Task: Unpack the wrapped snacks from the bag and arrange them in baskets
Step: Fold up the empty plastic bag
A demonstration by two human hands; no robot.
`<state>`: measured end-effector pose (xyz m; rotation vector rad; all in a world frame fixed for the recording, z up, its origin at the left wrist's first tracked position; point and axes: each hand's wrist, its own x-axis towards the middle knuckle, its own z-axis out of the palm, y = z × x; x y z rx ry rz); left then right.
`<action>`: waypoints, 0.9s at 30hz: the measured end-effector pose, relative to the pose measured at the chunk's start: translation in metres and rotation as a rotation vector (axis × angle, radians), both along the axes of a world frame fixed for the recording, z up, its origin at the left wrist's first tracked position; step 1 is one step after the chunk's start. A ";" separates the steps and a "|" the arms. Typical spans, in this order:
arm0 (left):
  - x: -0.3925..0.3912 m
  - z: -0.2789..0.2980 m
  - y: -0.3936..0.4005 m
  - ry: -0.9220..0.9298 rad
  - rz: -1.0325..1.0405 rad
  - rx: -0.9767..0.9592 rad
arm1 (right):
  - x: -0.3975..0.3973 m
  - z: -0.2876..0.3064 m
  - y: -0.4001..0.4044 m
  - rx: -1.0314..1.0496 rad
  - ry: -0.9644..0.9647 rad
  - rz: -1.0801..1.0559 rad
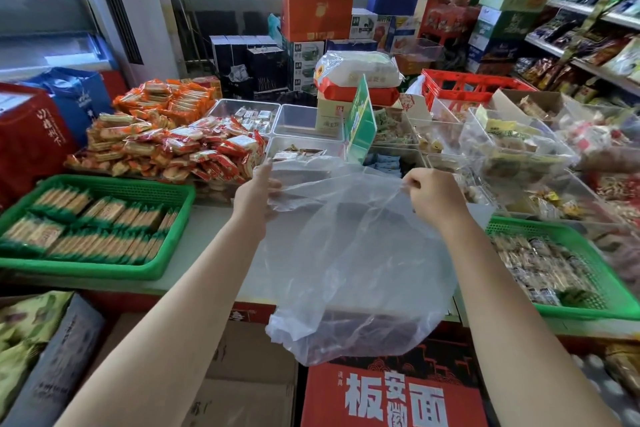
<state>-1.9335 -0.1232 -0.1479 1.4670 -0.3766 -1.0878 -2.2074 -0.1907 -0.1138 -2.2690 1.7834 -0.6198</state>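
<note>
A clear plastic bag (349, 263) hangs in front of me over the counter's front edge, looking empty. My left hand (254, 196) grips its upper left edge. My right hand (433, 196) pinches the upper right edge with curled fingers. To the left stands a green basket (104, 269) filled with rows of green-wrapped snacks (93, 229). Another green basket (595, 312) at the right holds dark and gold wrapped snacks (540, 267).
Heaps of orange and red wrapped crackers (166, 139) lie behind the left basket. Clear bins (298, 121) with small sweets fill the middle, beside a green sign (360, 121). A red carton (391, 395) and cardboard boxes sit below the counter. Shelves line the right side.
</note>
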 end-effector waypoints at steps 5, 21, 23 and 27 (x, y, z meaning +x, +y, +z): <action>0.000 -0.014 -0.005 -0.179 0.103 0.039 | -0.006 -0.009 -0.003 0.012 0.066 -0.176; 0.024 -0.045 0.011 -0.521 -0.204 0.249 | 0.010 -0.016 -0.007 0.360 0.023 0.196; 0.021 -0.049 0.013 -0.758 -0.261 0.376 | 0.018 -0.015 -0.005 0.411 0.042 0.237; -0.003 -0.030 0.018 -0.983 -0.334 -0.065 | 0.042 -0.017 0.006 0.367 0.051 0.285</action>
